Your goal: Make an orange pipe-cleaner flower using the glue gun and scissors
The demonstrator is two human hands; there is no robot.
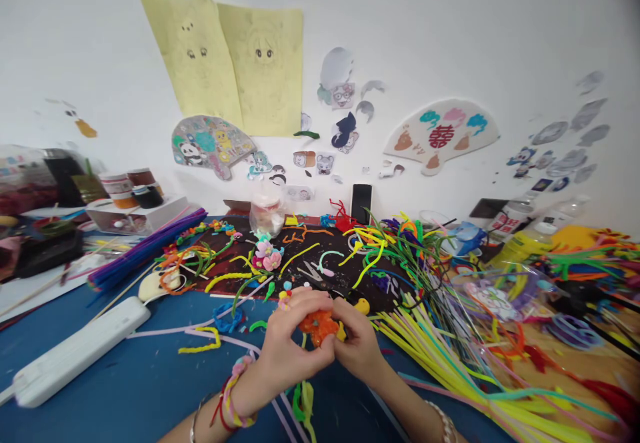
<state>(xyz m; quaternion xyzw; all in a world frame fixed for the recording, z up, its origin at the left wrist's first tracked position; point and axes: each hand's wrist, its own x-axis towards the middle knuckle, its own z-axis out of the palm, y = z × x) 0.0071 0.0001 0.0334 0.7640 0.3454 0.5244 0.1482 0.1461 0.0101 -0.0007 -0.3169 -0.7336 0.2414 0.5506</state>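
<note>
An orange pipe-cleaner flower (320, 327) is held up between both hands over the front of the blue table. My left hand (291, 336) is closed round its left side, with the thumb under its lower edge. From the right, my right hand (356, 341) pinches its edge, where a bit of yellow shows by the fingers. Below the hands hangs a stem with green and yellow pipe-cleaner pieces (303, 399); whether it joins the flower I cannot tell. Scissors (313, 273) lie just beyond the hands on the dark mat.
A white power strip (83, 349) lies at left beside a bundle of purple pipe cleaners (145, 249). Many yellow pipe cleaners (440, 356) spread across the right side. A pink flower bunch (267, 254) and a lidded tub (267, 208) stand towards the wall. Bottles (535, 239) stand at the right.
</note>
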